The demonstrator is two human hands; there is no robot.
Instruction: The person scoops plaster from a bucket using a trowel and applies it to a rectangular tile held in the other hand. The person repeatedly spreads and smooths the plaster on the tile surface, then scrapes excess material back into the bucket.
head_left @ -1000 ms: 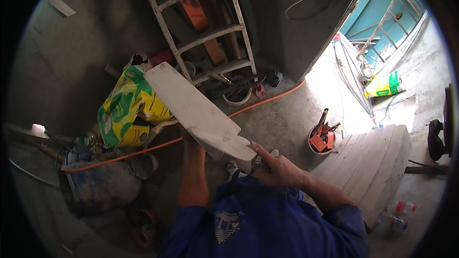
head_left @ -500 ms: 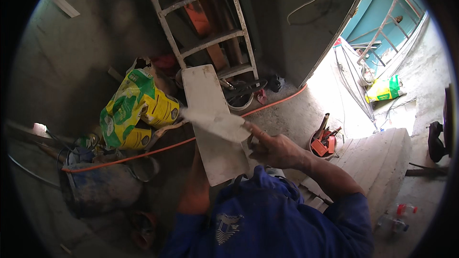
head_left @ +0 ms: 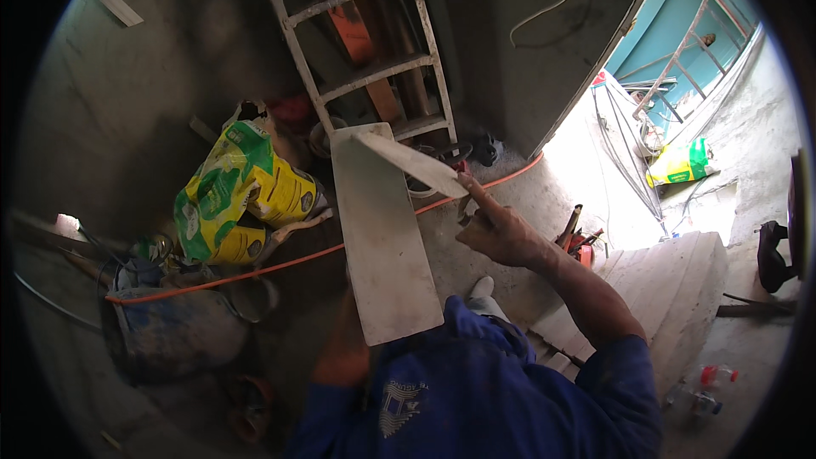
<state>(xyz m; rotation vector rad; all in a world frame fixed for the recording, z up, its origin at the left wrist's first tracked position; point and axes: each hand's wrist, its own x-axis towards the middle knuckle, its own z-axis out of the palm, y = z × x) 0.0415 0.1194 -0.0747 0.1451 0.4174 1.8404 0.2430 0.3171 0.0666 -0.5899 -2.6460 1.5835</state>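
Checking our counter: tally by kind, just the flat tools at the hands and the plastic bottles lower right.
Board: 1
Blade: 1
Bottles: 2
Total: 4

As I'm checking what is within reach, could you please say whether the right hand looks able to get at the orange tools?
Probably not as things stand: the right hand holds the pale blade. The orange tools show beyond its forearm; how far below is hard to judge.
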